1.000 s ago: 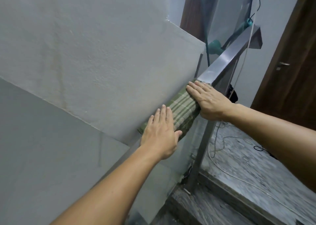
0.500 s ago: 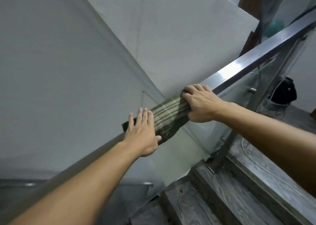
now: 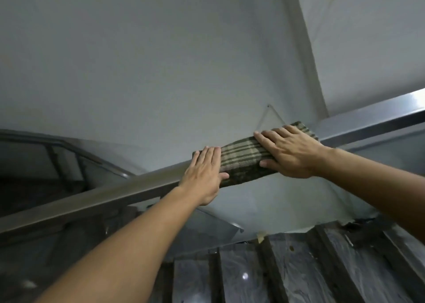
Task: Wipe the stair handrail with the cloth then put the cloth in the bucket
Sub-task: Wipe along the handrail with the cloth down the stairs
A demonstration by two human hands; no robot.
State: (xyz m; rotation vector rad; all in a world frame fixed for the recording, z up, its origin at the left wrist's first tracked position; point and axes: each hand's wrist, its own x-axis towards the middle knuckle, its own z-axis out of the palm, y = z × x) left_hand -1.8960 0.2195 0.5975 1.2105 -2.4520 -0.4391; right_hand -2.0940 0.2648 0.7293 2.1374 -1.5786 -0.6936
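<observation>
A green and beige striped cloth (image 3: 245,160) is draped over the square steel handrail (image 3: 110,193), which slopes from lower left to upper right. My left hand (image 3: 204,176) lies flat on the cloth's lower end, fingers straight, thumb against the hanging side. My right hand (image 3: 287,152) presses on the cloth's upper end, with its thumb hooked over the near face. The cloth's far side is hidden behind the rail. No bucket is in view.
A plain grey wall fills the space behind the rail. Dark marbled stair steps (image 3: 299,268) descend at the lower right. Glass panels (image 3: 76,164) of a lower flight show at the left below the rail.
Both hands have slid the cloth down the handrail, away from the upper post. The view has swung left and down, so the landing and door are gone and the lower steps show.
</observation>
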